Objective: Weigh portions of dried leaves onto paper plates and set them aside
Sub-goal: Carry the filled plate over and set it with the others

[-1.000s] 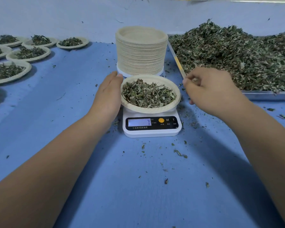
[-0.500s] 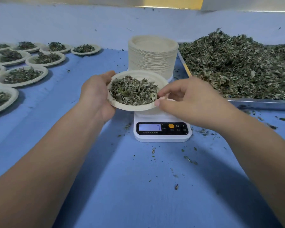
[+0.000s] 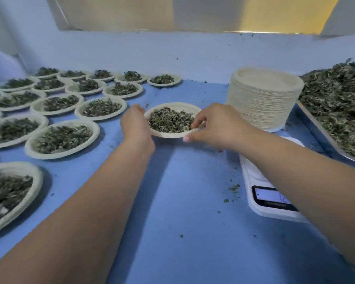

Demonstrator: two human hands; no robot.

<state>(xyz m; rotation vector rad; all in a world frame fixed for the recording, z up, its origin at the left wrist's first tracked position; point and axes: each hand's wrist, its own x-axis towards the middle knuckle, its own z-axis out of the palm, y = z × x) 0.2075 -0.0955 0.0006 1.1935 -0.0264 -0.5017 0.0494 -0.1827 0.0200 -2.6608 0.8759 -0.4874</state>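
A paper plate [image 3: 173, 106] with a portion of dried leaves [image 3: 169, 119] is held between both hands over the blue table, left of the scale. My left hand [image 3: 134, 125] grips its left rim. My right hand [image 3: 215, 125] pinches its right rim, thumb underneath. The white digital scale [image 3: 260, 198] stands bare at the right, partly hidden by my right forearm. Behind it rises a tall stack of empty paper plates [image 3: 264, 95]. A metal tray [image 3: 324, 140] heaped with loose dried leaves [image 3: 340, 99] fills the far right.
Several filled paper plates [image 3: 63, 138] lie in rows across the left half of the blue table, the nearest one [image 3: 10, 193] at the left edge. Leaf crumbs [image 3: 233, 188] dot the cloth beside the scale. A pale wall closes the back.
The filled plate has been lifted off the scale and carried left, with both hands holding it. The view has swung left, showing more of the filled plates.
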